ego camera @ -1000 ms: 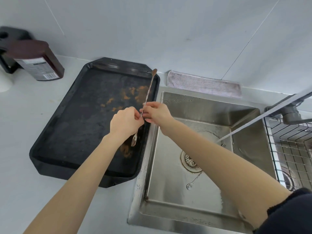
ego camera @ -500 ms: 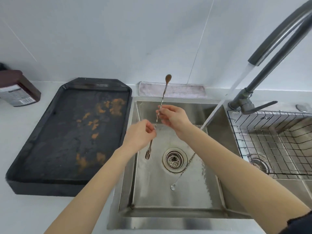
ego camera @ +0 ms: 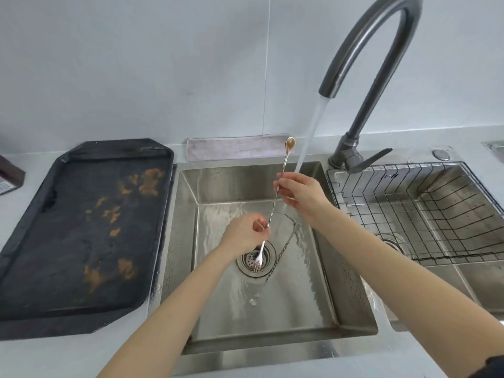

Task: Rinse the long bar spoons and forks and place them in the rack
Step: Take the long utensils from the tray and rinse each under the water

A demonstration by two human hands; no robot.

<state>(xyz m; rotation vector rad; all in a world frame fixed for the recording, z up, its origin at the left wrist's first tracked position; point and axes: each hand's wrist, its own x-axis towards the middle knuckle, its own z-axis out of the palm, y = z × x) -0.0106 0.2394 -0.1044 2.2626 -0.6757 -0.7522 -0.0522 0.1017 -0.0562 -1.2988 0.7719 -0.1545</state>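
Observation:
I hold one long twisted bar spoon (ego camera: pixel 272 207) over the left sink basin (ego camera: pixel 297 309), spoon bowl up and fork end down above the drain (ego camera: pixel 246 264). My left hand (ego camera: pixel 245 233) pinches its lower shaft and my right hand (ego camera: pixel 300 193) grips its upper shaft. The bowl at the top carries brown residue. Water from the faucet (ego camera: pixel 381 64) streams down just right of the spoon and strikes my right hand. A second bar spoon (ego camera: pixel 281 253) lies on the basin floor. The wire rack (ego camera: pixel 436 211) sits in the right basin.
A black tray (ego camera: pixel 81 227) smeared with orange-brown residue lies on the counter left of the sink. A folded grey cloth (ego camera: pixel 234 147) rests behind the basin. A brown bottle (ego camera: pixel 9 177) stands at the far left edge.
Both hands carried the bar spoon from over the black tray rightwards over the basin, close to the water stream. The view swung right, showing the faucet and rack.

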